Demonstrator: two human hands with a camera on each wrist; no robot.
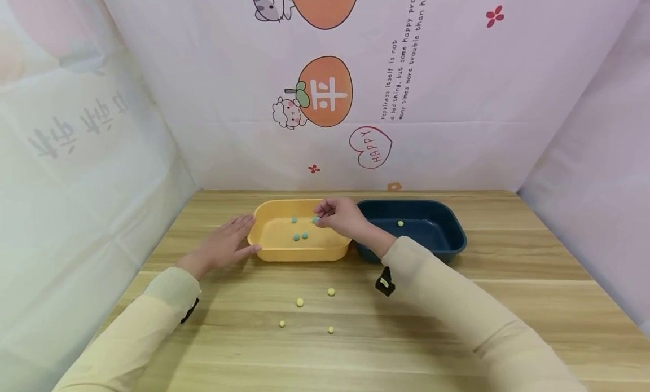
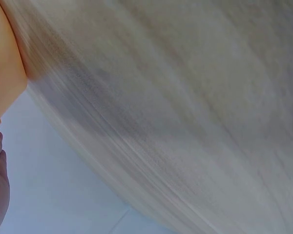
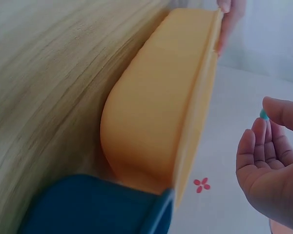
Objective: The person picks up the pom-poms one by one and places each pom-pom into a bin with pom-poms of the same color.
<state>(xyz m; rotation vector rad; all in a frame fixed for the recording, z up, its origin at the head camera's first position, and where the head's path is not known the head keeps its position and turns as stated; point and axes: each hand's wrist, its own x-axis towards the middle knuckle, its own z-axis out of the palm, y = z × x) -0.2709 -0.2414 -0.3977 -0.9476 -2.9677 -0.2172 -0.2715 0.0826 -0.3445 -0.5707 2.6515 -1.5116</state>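
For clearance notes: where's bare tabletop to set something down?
Wood-grain tabletop is bare right of the dark-blue oblong plastic tub and cream right sleeve. Crowded: in front of the yellow oblong plastic tub, among four small yellow balls.

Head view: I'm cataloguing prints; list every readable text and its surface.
"HAPPY": heart on the back cloth.
"Happiness itself is not / a bad thing, but some happy produ / many times more trouble than happ": back cloth, last two lines cut short.
"平", probably: lower orange fruit.
Upper orange fruit: character cut off.
Left cloth: grey characters too faint to read.
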